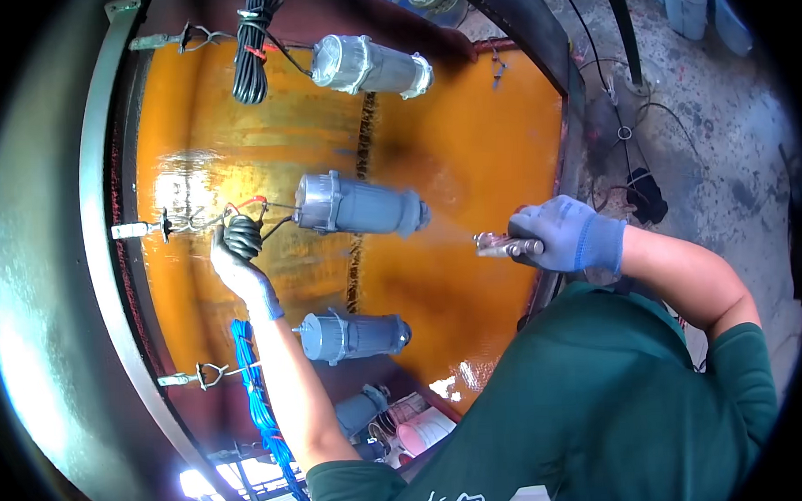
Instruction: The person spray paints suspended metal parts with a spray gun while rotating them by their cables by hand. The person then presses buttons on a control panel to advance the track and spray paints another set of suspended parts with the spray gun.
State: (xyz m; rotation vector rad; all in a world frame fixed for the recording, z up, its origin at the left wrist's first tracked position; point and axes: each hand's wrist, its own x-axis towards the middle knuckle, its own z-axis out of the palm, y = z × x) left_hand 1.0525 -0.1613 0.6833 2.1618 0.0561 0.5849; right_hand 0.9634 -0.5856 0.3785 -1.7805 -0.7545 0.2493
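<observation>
My gloved right hand (564,234) is wrapped round a metal spray gun (503,245). A pale mist runs left from its nozzle to the end of the middle pump (357,205), a grey ribbed cylinder hung by a hook and wire. The gun and pump are apart. My gloved left hand (241,272) grips a coiled black cable (242,236) joined to that pump. Another pump (355,334), also grey, hangs nearer me beside my left forearm, with a blue cord bundle (260,397). Farther off is a shinier silver pump (370,66) with a black cable bundle (253,52).
Behind the pumps stands an orange-coated panel (468,160), wet-looking in places. A curved metal rail (103,199) with hooks runs down the left. At right, cords and a black object (646,196) lie on the concrete floor (724,133). A pink bucket (425,431) sits low.
</observation>
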